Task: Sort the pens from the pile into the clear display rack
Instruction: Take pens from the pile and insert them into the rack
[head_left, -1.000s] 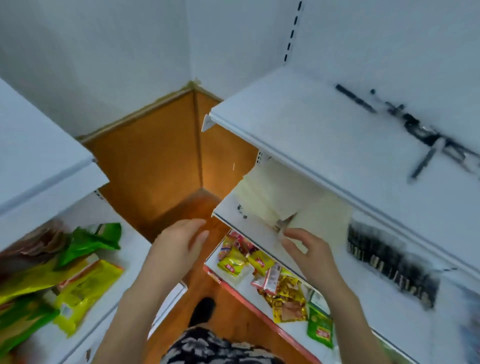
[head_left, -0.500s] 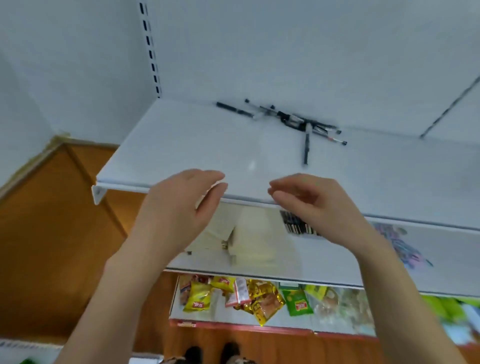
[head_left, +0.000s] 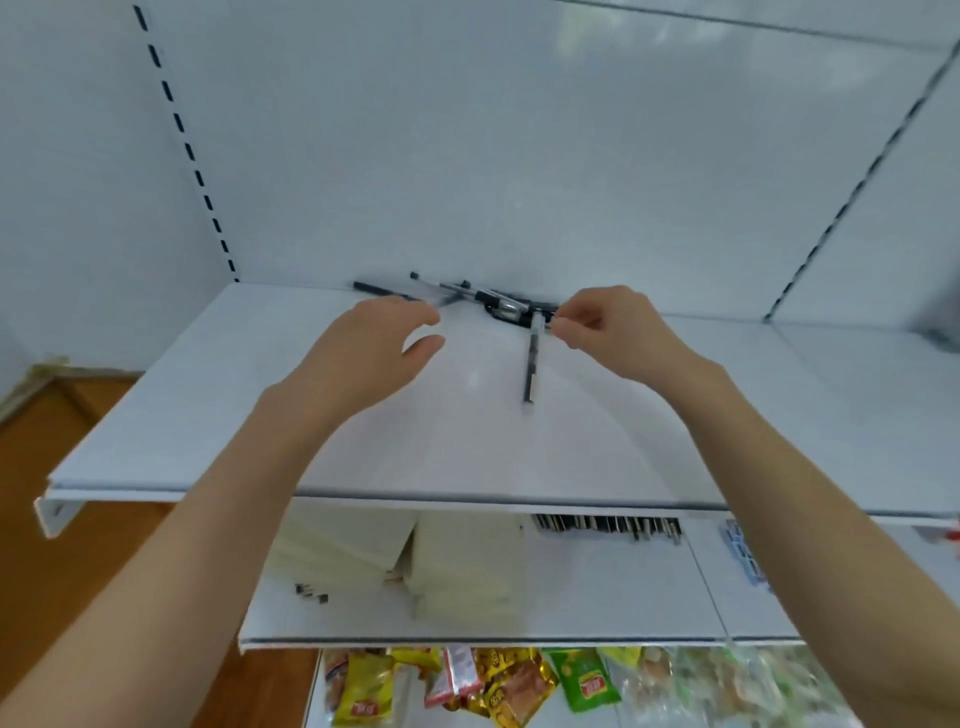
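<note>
A loose pile of dark pens (head_left: 498, 304) lies at the back of the top white shelf (head_left: 208, 415), against the rear wall. One pen (head_left: 531, 371) sticks out of the pile toward me. My right hand (head_left: 613, 332) has its fingers curled, with thumb and forefinger pinching that pen's far end. My left hand (head_left: 369, 353) hovers with relaxed, spread fingers just left of the pile, its fingertips near a blurred pen and holding nothing. A row of dark pens (head_left: 608, 525) stands on the shelf below; I cannot make out the clear rack itself.
Cream boxes (head_left: 457, 561) sit on the middle shelf (head_left: 623, 608) under my left arm. Snack packets (head_left: 467, 680) fill the bottom shelf. A blue item (head_left: 743, 551) lies at the right. Orange floor (head_left: 78, 426) shows at the left.
My view rose from the lower shelves to the top shelf. Both hands moved up and forward to the pen pile, and my right fingers closed on the end of one pen.
</note>
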